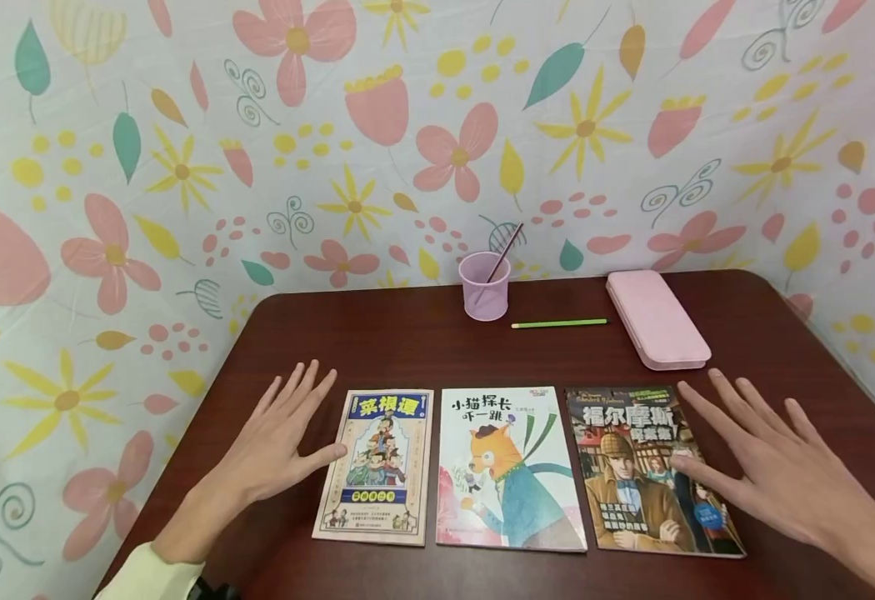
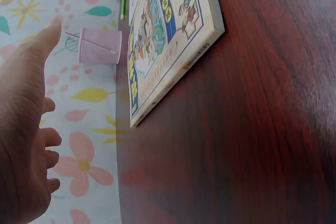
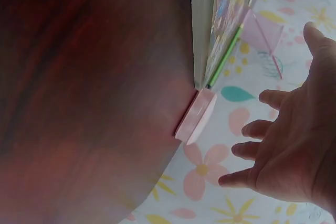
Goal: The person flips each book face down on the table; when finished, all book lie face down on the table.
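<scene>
3 books lie flat in a row on the desk (image 1: 407, 342), covers up, edges close but none stacked: left book (image 1: 377, 467), middle book (image 1: 505, 471), right book (image 1: 647, 471). Left hand (image 1: 280, 446) has fingers spread and straight, gripping nothing, thumb at the left book's left edge. Right hand (image 1: 775, 467) is also spread flat, gripping nothing, thumb tip over the right book's cover. Judging from this, nothing is lifted or gripped, so all handling of the books is left. Behind them: pink cup (image 1: 485, 286) with a stick in it, green pencil (image 1: 560, 323), pink case (image 1: 657, 319).
</scene>
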Tool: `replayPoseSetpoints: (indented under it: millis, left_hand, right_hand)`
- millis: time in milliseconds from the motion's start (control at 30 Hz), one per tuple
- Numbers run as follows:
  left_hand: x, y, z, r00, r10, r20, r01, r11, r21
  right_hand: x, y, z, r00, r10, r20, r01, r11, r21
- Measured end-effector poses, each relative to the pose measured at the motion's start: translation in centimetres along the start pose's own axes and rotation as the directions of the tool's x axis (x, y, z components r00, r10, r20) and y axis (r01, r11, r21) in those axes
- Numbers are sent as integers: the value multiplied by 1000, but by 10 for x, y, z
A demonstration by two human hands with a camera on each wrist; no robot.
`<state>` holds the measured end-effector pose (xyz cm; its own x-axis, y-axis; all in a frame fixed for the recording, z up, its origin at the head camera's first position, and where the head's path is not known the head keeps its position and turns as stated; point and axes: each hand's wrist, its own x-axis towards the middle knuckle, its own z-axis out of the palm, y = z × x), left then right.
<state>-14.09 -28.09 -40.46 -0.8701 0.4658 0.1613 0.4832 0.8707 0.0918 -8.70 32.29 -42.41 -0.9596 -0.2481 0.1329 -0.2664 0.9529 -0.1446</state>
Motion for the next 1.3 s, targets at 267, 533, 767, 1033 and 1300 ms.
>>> replayPoseSetpoints:
  millis: [267, 533, 767, 1033, 1300]
  left_hand:
    - [-1, -7, -4, 1000, 16, 15, -15, 998, -66]
    - [-1, -11, -5, 997, 28, 66, -15, 982, -191]
    - [-3, -14, -3, 989, -19, 149, 58, 963, -263]
    - [-12, -23, 15, 981, -38, 189, 98, 942, -320]
    - [-22, -21, 32, 976, -11, 217, 86, 936, -342]
  right_hand:
    - [31, -14, -7, 978, -204, -35, 205, 978, 45]
    - [66, -40, -14, 973, -228, 40, 223, 969, 106]
    - [92, -62, -13, 947, -317, 56, 297, 928, 226]
    - [129, -88, 12, 911, -401, 98, 317, 832, 454]
    - [159, -117, 38, 878, -443, 181, 250, 747, 616]
